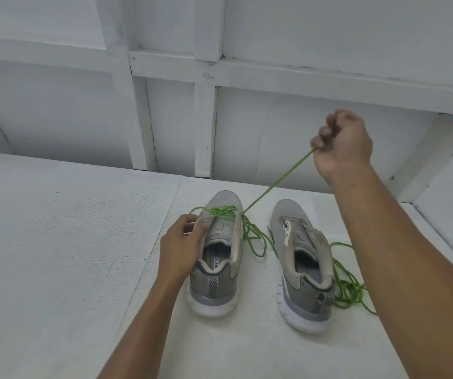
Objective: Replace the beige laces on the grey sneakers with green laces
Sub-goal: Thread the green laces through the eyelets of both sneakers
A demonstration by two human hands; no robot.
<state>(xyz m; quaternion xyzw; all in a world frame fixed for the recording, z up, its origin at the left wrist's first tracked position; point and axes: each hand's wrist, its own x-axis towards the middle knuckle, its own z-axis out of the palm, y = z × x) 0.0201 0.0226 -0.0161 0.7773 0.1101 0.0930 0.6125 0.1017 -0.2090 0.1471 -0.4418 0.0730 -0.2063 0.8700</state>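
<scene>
Two grey sneakers with white soles stand side by side on a white surface, heels toward me. My left hand [183, 242] grips the left sneaker [217, 285] by its left eyelet flap. A green lace [280, 180] crosses this shoe's lowest eyelets and runs taut up to my right hand [343, 144], which is raised and fisted around its end. Slack from this lace loops on the surface between the shoes. The right sneaker [304, 283] has no lace in its eyelets. A second green lace [350, 291] lies bunched beside its right side.
The white table surface [55, 255] extends wide to the left. A white panelled wall [220, 119] rises just behind the shoes, and a white side wall closes in at the right. No beige laces are in view.
</scene>
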